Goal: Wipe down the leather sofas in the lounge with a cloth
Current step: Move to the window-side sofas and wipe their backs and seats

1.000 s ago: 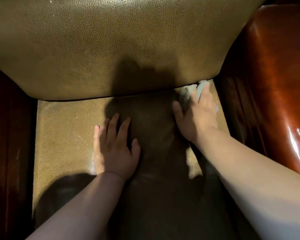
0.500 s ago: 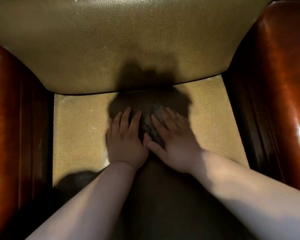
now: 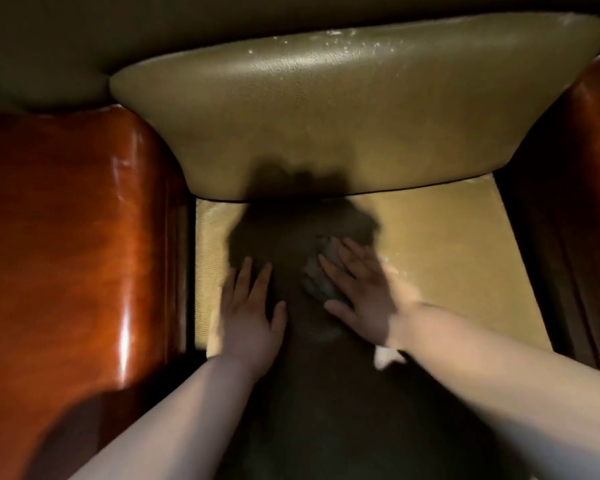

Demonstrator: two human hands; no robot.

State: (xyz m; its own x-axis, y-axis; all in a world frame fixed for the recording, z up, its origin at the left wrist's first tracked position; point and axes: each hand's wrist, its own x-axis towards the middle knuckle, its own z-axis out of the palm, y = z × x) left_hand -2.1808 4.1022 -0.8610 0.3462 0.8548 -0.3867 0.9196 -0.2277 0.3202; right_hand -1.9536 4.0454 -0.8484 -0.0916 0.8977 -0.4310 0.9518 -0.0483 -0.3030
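I look down into a leather armchair with an olive seat cushion (image 3: pixel 440 258) and an olive back cushion (image 3: pixel 343 116). My right hand (image 3: pixel 361 292) lies flat with straight fingers on a grey cloth (image 3: pixel 321 275), pressing it onto the middle of the seat; most of the cloth is hidden under the palm and in shadow. My left hand (image 3: pixel 250 310) rests flat on the seat just left of it, fingers spread, holding nothing. Both hands are blurred.
Glossy red-brown leather armrests stand on each side, the left armrest (image 3: pixel 73 254) broad and close, the right armrest (image 3: pixel 582 202) at the frame edge. A dark shadow covers the middle and front of the seat. The right part of the seat is lit.
My right hand slid the cloth from the seat's back right corner to the middle. My view has swung left, showing more of the left armrest. The left hand stayed flat on the seat.
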